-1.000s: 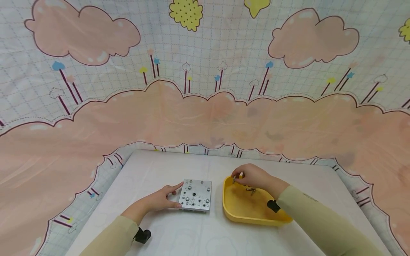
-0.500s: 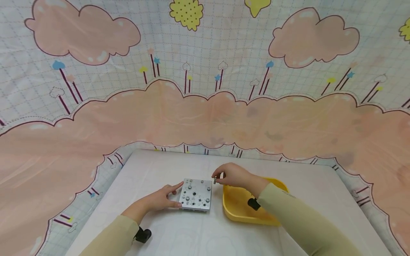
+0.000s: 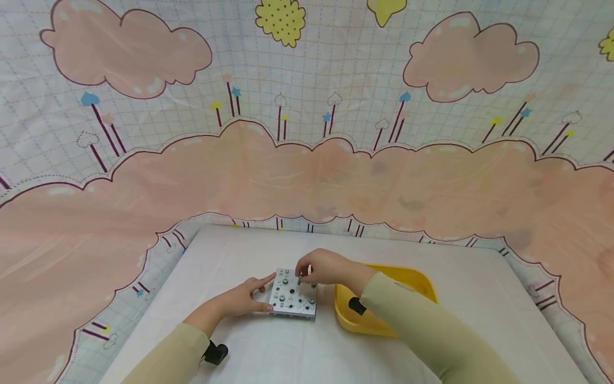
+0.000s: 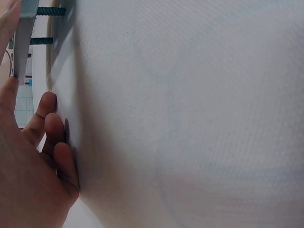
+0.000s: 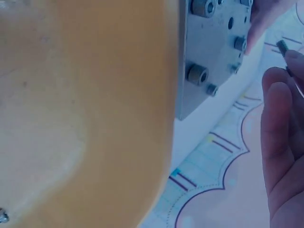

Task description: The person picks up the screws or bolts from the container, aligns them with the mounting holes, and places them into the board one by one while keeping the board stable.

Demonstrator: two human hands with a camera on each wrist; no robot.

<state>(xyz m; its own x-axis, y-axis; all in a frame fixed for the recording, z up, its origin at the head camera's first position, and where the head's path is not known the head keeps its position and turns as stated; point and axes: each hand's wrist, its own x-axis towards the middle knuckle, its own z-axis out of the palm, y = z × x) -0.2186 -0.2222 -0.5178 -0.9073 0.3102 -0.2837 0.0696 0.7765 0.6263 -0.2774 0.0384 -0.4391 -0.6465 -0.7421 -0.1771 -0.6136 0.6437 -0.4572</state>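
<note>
A square metal plate (image 3: 288,292) lies on the white table, studded with socket-head screws (image 5: 197,74) and bare holes. Along its left edge rests my left hand (image 3: 240,300), index finger at the far corner and thumb at the near one, both fairly straight and spread. Its other fingers (image 4: 54,126) curl loosely by the table in the left wrist view, where threaded screw ends (image 4: 50,11) stick out of the plate's underside. Over the plate's far right part, my right hand (image 3: 326,268) pinches a small screw (image 5: 282,47) between thumb and fingertips; its threaded end shows.
A yellow tray (image 3: 366,326) stands just right of the plate, partly under my right forearm. One screw (image 5: 4,216) shows inside it in the right wrist view. Behind the white table (image 3: 259,245) hangs a patterned cloth (image 3: 307,176).
My right hand has moved left from the yellow tray, carrying the pinched screw across to above the metal plate. My left hand and the plate have stayed in place.
</note>
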